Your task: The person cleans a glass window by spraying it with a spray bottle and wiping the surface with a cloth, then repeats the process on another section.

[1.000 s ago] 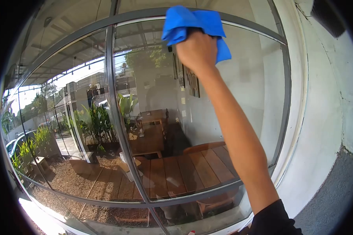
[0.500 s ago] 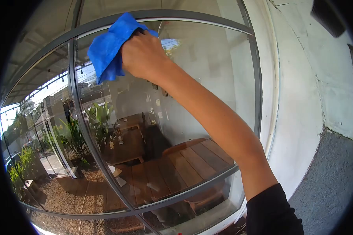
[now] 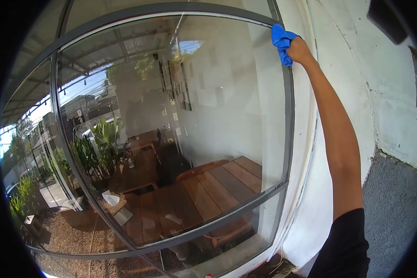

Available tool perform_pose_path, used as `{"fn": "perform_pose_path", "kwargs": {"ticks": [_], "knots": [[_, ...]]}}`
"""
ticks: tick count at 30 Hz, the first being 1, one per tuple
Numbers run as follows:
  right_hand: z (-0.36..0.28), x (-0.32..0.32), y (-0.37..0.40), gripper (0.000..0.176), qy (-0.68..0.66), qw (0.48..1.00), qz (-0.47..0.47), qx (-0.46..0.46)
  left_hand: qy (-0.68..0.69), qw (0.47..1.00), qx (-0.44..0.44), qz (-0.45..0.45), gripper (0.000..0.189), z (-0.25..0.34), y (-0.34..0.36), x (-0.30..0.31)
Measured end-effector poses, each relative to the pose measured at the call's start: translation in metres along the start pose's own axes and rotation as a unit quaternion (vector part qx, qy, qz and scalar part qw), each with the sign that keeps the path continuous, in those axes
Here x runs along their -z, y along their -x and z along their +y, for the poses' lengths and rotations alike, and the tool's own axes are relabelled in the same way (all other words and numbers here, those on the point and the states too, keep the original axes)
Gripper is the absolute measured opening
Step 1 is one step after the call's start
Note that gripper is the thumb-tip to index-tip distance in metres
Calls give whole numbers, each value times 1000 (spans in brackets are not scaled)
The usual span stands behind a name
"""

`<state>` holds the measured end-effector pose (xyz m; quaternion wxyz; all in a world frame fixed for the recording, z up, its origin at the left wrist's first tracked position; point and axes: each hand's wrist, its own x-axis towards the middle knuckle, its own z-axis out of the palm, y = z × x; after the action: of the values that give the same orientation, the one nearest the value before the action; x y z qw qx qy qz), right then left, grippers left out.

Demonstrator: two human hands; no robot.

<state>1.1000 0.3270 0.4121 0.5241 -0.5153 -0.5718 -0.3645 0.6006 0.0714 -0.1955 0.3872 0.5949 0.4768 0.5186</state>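
My right hand (image 3: 300, 50) grips a crumpled blue cloth (image 3: 283, 44) at the upper right corner of the large window pane (image 3: 222, 106). The cloth lies against the dark metal frame (image 3: 288, 120), where the top bar meets the right upright. My fingers are closed and partly hidden by the cloth. The bare forearm reaches up from a black sleeve (image 3: 345, 245) at the lower right. My left hand is out of view.
White wall (image 3: 333, 139) borders the frame on the right, with a rough grey section (image 3: 396, 208) lower down. Behind the glass stands a wooden plank table (image 3: 194, 199). Plants, gravel, sky and overhead wires show at the left, some as reflections.
My right hand has moved with the cloth from the pane's upper left to its upper right corner. The cloth is now more bunched up. The view has shifted slightly to the right.
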Motion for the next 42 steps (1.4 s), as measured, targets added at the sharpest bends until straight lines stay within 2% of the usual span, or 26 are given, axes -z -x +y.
{"fn": "perform_pose_path", "kwargs": {"ticks": [1,2,4,5,7,8,10,11,13,15,17,19,21,23,24,25,26,29,31,32,34,37,38,40,41,42], "knots": [[-8,11,9,25,-49,998,-27,24,-43,996,-72,3,23,-2,1,-5],[-9,10,12,25,-57,997,-30,30,-42,997,-69,12,23,-3,4,-8],[-17,8,14,25,-8,999,10,35,52,999,7,7,25,-4,9,-14],[-36,16,24,25,-15,999,7,39,53,998,9,15,25,-4,11,-13],[-91,31,50,26,-175,980,-61,-77,13,998,-62,12,26,-5,17,-10],[-105,15,53,26,-185,978,-66,-69,16,998,-60,26,26,-4,17,-10],[-123,-26,66,28,-105,988,31,107,4,1000,-13,-12,24,3,16,-3],[-153,-43,85,28,-139,983,76,96,3,1000,-10,-5,24,8,15,-2],[-206,-55,104,26,-64,951,179,245,-63,989,-129,36,22,17,18,-2],[-254,-61,121,22,-52,955,174,235,-40,992,-110,37,22,15,20,2],[-308,-59,134,32,-87,955,179,221,-15,995,-95,35,22,14,20,8],[-366,-54,150,29,-163,944,169,231,-65,987,-143,42,23,11,21,16],[-422,-62,165,29,-243,916,194,252,-64,985,-149,55,24,8,24,18],[-473,-68,184,30,-255,921,126,266,-63,984,-155,58,25,9,25,22],[-501,-75,192,31,-288,897,188,278,-71,980,-173,69,26,12,25,23],[-524,-84,201,29,-293,891,204,279,-78,975,-190,79,27,13,25,23],[-537,-81,208,25,-244,920,157,265,-77,976,-192,71,27,12,24,24],[-524,-78,204,20,-247,923,133,264,-66,981,-175,59,28,8,23,27],[-501,-78,200,17,-211,914,190,289,-71,982,-167,59,29,9,22,26],[-485,-74,198,17,-207,916,188,288,-69,982,-167,54,29,8,22,25],[-443,-63,197,19,-190,930,127,287,-53,992,-112,34,30,4,25,26],[-372,-62,192,21,-105,944,161,270,-46,996,-82,11,30,1,24,22],[-347,-59,189,29,-86,948,155,264,-47,996,-80,8,30,4,24,22],[-294,-50,185,34,-72,959,144,232,44,997,41,-46,31,13,24,19],[-268,-45,182,32,-62,954,176,236,43,997,43,-44,31,10,24,16],[-239,-45,181,35,-45,977,125,165,13,999,-39,-30,31,2,23,11]]}}
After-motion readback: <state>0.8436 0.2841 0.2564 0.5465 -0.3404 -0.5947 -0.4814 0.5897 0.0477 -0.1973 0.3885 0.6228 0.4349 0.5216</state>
